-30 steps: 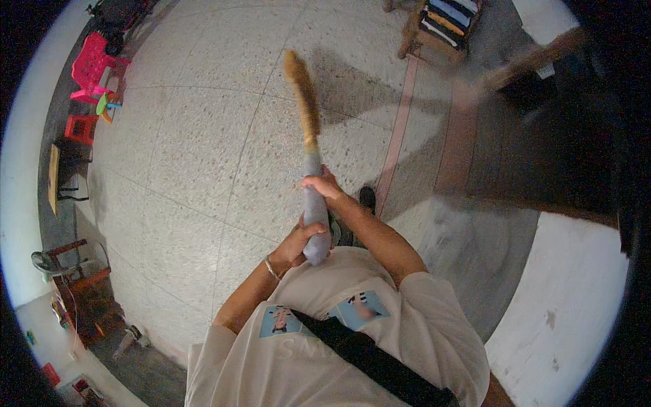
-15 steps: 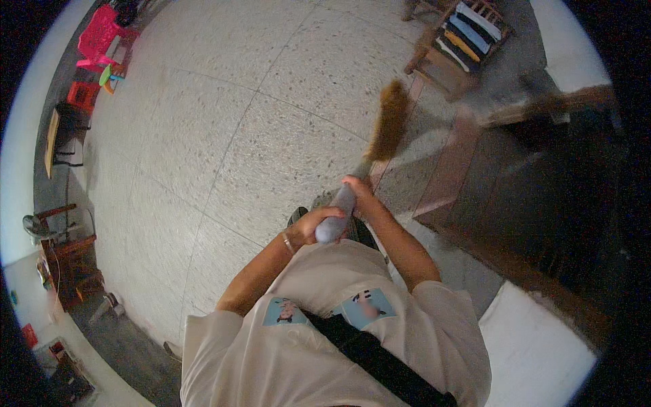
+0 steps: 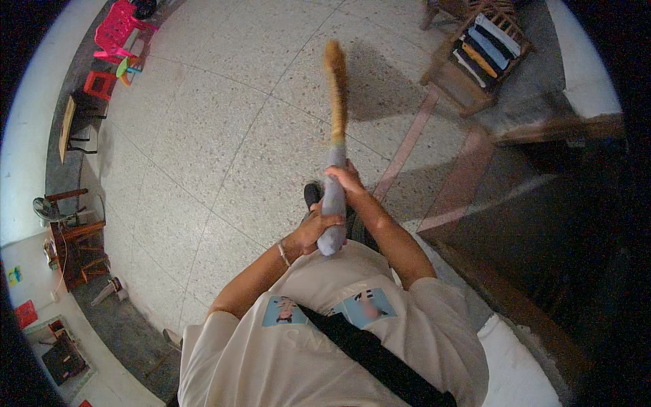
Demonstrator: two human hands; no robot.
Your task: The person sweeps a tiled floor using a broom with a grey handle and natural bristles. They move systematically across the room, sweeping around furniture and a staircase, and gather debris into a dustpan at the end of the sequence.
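I hold a broom [image 3: 334, 156] with both hands over a speckled terrazzo floor [image 3: 224, 136]. Its grey handle runs from my chest outward, and its orange-brown bristles [image 3: 335, 88] point away from me, blurred by motion. My left hand [image 3: 313, 229] grips the handle near its lower end. My right hand [image 3: 344, 179] grips it higher up, closer to the bristles. A dark shoe [image 3: 312, 195] shows just left of the handle, below my hands.
A wooden rack [image 3: 475, 61] with folded cloths stands at the upper right. Pink and red plastic chairs [image 3: 115, 34] sit at the upper left by the wall. Wooden furniture and a fan [image 3: 64, 224] stand at the left. A dark step or threshold [image 3: 542, 224] lies to the right.
The broom swung right toward the threshold half a second ago, then back left and outward; the bristles now point straight ahead. Both hands kept their grip.
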